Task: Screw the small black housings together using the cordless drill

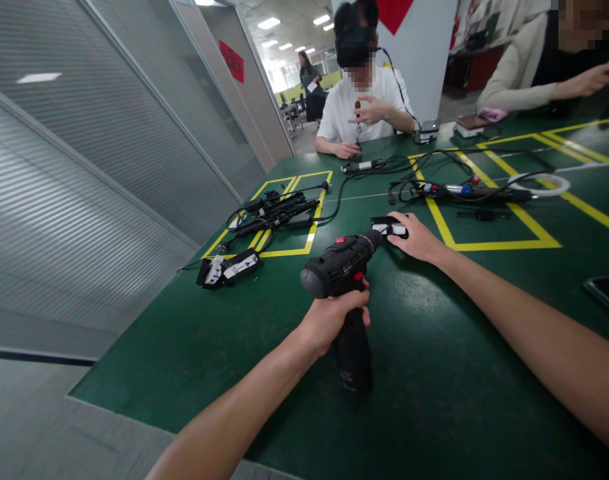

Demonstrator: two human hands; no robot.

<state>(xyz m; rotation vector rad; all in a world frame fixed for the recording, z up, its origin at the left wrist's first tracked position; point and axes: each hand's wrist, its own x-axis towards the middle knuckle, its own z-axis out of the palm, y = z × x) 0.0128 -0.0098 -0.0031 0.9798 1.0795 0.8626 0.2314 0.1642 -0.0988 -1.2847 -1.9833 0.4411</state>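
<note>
My left hand (334,313) is wrapped round the grip of a black cordless drill (341,270) with red buttons, held above the green table (424,373) with its nose pointing away to the right. The drill's tip meets a small black part with a white label (389,227) lying on the table. My right hand (417,237) presses down on that part, fingers closed over its right end.
Two more black labelled parts (229,268) lie at the left. A bundle of black cables and tools (279,212) sits in a yellow-taped box. More cables and a white ring (539,184) lie far right. A phone (607,293) rests at the right edge. Two people sit across the table.
</note>
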